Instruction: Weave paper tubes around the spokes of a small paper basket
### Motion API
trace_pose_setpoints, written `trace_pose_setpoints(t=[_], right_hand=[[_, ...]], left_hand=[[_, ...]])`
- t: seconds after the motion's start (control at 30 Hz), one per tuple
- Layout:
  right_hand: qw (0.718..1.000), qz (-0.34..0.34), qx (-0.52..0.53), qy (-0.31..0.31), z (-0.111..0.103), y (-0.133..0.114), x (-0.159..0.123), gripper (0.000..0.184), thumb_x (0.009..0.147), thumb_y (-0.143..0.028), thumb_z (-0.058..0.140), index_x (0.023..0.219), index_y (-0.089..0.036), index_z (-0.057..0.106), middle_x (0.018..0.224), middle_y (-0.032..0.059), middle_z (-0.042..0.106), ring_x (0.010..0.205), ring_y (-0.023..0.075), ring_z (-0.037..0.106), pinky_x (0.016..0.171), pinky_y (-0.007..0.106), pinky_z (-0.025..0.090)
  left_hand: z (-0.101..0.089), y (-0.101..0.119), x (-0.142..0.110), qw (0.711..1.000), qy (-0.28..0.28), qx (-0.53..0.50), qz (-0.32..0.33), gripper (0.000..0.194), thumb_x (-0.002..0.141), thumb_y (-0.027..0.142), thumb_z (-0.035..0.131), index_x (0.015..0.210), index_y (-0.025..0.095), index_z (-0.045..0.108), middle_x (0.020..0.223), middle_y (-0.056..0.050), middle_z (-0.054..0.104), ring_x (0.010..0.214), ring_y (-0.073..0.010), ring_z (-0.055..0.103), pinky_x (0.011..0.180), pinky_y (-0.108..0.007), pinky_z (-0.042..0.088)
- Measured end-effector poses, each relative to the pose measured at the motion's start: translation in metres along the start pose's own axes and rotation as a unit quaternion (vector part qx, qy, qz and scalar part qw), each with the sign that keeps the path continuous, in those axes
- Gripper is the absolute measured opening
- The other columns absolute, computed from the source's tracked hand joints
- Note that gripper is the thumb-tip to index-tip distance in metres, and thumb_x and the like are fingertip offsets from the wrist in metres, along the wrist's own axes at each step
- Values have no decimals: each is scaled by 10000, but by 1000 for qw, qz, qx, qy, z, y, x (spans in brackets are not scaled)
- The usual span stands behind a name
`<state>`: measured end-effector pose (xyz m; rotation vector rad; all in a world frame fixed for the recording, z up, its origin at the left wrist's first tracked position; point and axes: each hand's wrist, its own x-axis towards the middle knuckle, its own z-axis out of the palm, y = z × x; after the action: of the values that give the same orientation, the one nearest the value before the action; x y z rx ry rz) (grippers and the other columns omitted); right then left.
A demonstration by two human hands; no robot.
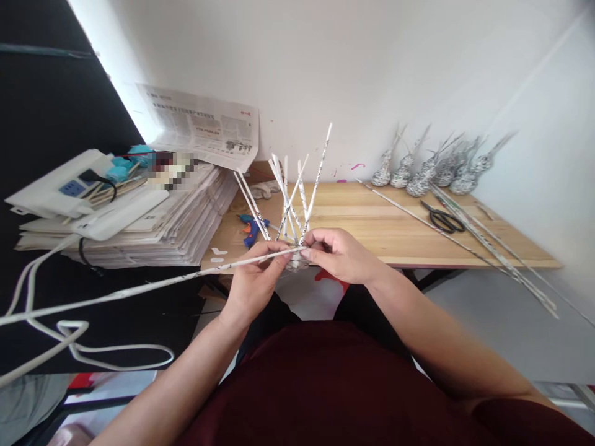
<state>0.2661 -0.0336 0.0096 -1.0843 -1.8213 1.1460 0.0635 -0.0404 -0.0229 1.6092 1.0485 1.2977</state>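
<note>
Between my hands, at the table's front edge, is a small woven newspaper piece [296, 262] with several rolled-paper sticks [318, 172] fanning upward from it. A long rolled-paper strip [153, 287] runs from the piece out to the left edge of the view. My left hand [251, 282] is closed, pinching this strip between thumb and fingers close to the weave. On the other side my right hand [341, 255] is closed too, its thumb and fingers gripping the woven piece at the base of the sticks. Both palms partly hide the weave.
Newspapers [186, 235] are stacked at left, with a white power strip [121, 214] on top. A blue glue gun [252, 230] lies behind my left hand. Black scissors [445, 220] and long paper rolls [502, 251] lie at right. Several finished woven pieces [423, 176] stand against the wall.
</note>
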Motion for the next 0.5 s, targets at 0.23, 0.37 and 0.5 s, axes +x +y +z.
trace_pose_setpoints(t=[0.23,0.37,0.5], right_hand=[[999,-16,21,26,-6,14,-7,158,902,-325,629,856,-178,592,634,-61,452,583,90,375,549,239,312],[998,-10,52,35,-12,22,-12,183,884,-340,658,864,-176,581,645,-58,465,590,92,377,556,240,315],[997,10,68,30,-18,29,-17,197,892,-361,651,862,-185,568,635,-61,465,569,93,382,551,244,313]], left_hand=[[4,0,8,992,10,90,92,151,878,324,723,984,218,701,1001,-63,727,1051,-239,648,1007,-417,452],[5,-2,9,997,-13,3,72,332,882,281,707,1156,219,531,1179,-99,687,1168,-228,637,951,-368,496],[2,-2,14,1000,-24,17,1,427,908,301,659,1280,203,476,1218,-115,680,1149,-209,656,858,-308,520]])
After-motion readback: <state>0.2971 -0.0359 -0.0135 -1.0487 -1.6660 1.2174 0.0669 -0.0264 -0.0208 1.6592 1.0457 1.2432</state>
